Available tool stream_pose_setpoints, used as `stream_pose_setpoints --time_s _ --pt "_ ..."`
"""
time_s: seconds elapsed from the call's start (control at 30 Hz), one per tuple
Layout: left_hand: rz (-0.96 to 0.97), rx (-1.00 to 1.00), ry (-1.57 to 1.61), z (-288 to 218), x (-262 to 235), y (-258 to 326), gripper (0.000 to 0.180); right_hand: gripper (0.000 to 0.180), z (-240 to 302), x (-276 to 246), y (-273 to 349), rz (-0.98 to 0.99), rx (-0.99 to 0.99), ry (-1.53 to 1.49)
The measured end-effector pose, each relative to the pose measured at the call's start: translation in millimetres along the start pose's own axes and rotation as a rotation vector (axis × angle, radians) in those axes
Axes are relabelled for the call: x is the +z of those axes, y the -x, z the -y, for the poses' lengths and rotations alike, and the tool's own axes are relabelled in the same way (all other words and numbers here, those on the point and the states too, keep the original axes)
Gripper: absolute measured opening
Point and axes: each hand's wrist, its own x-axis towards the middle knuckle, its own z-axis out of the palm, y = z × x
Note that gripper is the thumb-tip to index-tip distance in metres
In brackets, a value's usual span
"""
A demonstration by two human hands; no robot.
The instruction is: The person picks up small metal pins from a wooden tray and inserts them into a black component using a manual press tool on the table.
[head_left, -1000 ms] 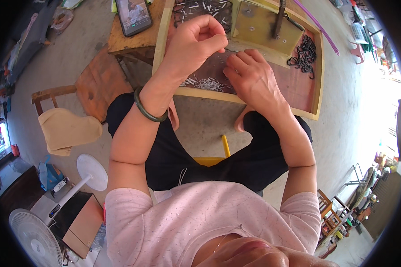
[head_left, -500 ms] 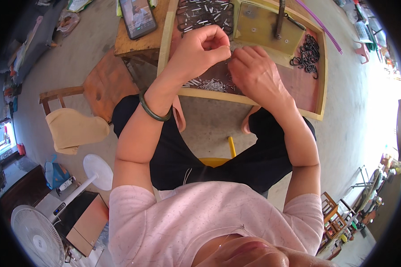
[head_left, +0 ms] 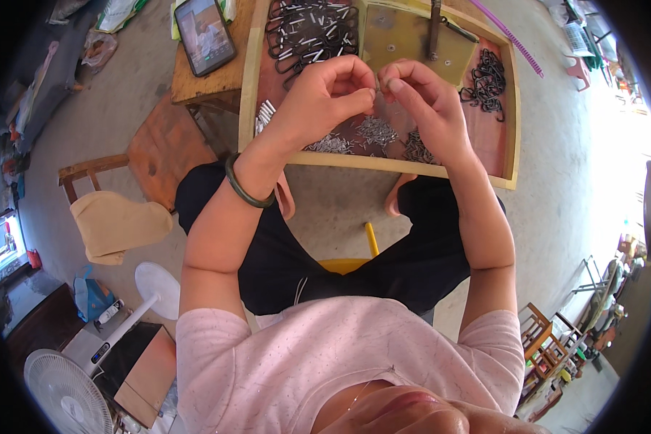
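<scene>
Above a shallow wooden tray point(head_left: 383, 167), my two hands meet, fingertips almost touching. Thumb and forefinger of my left hand point(head_left: 331, 98) are pinched together; the wrist wears a dark green bangle point(head_left: 244, 186). My right hand point(head_left: 434, 108) is pinched as well, its fingers curled. Whatever small piece sits between the fingertips is too small to name. Below the hands lie small heaps: silvery little parts point(head_left: 376, 132), pale short pieces point(head_left: 330, 145) and dark screw-like pins point(head_left: 417, 148). White short tubes point(head_left: 265, 114) lie by my left wrist.
Black wire hooks with white pieces point(head_left: 311, 32) fill the tray's far left; more black hooks point(head_left: 486, 81) are heaped at right. Between them a metal plate point(head_left: 405, 40) carries an upright lever point(head_left: 434, 29). A phone point(head_left: 205, 36) rests on a wooden stool to the left.
My right hand has turned and lifted from the tray, its fingers now pinched beside the left ones. My left hand has lowered slightly in view. The small heaps show more now.
</scene>
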Motion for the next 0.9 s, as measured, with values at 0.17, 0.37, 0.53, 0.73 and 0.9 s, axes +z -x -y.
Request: stream_pose_setpoints --time_s 0.17,0.37,0.53,0.73,0.9 --pt "-0.03 0.029 0.04 -0.3 3.6 -0.8 0.008 0.016 -9.6 -1.9 -6.4 0.011 0.011 -0.137" --pt "-0.046 0.036 0.066 1.3 5.8 -3.4 0.007 0.016 -11.9 -2.1 -7.3 0.009 0.004 -0.175" --pt "-0.087 0.035 0.046 -2.3 6.9 -2.5 0.006 0.015 -11.2 1.3 -7.6 -0.066 -0.054 -0.115" --pt "-0.091 0.081 0.016 -0.4 5.5 -3.1 0.006 0.012 -5.0 -3.9 -5.8 -0.046 -0.022 -0.07" --pt "-0.117 0.156 -0.107 -2.4 8.6 -1.7 0.009 0.012 2.1 -8.5 -5.7 0.033 0.03 -0.059"
